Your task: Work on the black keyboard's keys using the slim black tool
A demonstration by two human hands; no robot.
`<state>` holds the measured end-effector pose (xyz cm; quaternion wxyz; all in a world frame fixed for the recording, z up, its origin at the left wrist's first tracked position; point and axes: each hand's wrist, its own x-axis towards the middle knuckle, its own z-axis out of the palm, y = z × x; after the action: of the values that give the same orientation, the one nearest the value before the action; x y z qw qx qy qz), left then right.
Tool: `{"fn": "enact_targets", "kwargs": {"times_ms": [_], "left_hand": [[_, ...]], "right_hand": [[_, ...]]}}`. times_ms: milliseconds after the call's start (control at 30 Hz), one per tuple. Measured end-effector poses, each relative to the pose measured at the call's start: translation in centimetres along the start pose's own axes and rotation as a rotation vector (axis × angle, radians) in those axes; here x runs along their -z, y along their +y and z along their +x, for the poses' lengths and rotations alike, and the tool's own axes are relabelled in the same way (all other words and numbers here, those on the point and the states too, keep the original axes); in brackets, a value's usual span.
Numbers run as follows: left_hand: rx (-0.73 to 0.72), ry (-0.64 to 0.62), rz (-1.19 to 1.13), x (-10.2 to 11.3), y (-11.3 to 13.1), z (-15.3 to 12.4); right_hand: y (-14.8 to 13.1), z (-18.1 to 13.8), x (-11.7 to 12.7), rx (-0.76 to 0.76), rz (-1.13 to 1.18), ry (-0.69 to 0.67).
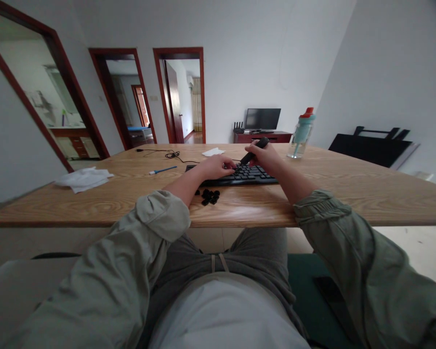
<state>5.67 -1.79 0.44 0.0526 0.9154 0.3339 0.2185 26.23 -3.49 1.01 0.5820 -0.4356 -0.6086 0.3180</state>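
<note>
A black keyboard (pixel 236 180) lies across the table in front of me. My right hand (pixel 263 156) is closed around the thick handle of a black-handled tool (pixel 253 151), which slants down to the left toward the keys. The tool's tip is too small to make out. Over the keyboard's left part, my left hand (pixel 217 167) has its fingers bent together close to the tool's lower end. Whatever they pinch, if anything, is hidden. Several loose black keycaps (pixel 210 197) lie in a small pile between the keyboard and the table's front edge.
On the wooden table (pixel 131 198) are a blue-and-white brush (pixel 163 170), a coiled black cable (pixel 172 154) and crumpled white tissue (pixel 84 179). Another white tissue (pixel 213 151) lies behind my left hand. A water bottle (pixel 301 135) with a red lid stands at the right.
</note>
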Motion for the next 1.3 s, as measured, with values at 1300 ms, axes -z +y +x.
{"fn": "enact_targets", "kwargs": {"times_ms": [1300], "left_hand": [[0.007, 0.001, -0.053, -0.3, -0.7, -0.6]], "right_hand": [[0.1, -0.4, 1.0, -0.249, -0.216, -0.288]]}}
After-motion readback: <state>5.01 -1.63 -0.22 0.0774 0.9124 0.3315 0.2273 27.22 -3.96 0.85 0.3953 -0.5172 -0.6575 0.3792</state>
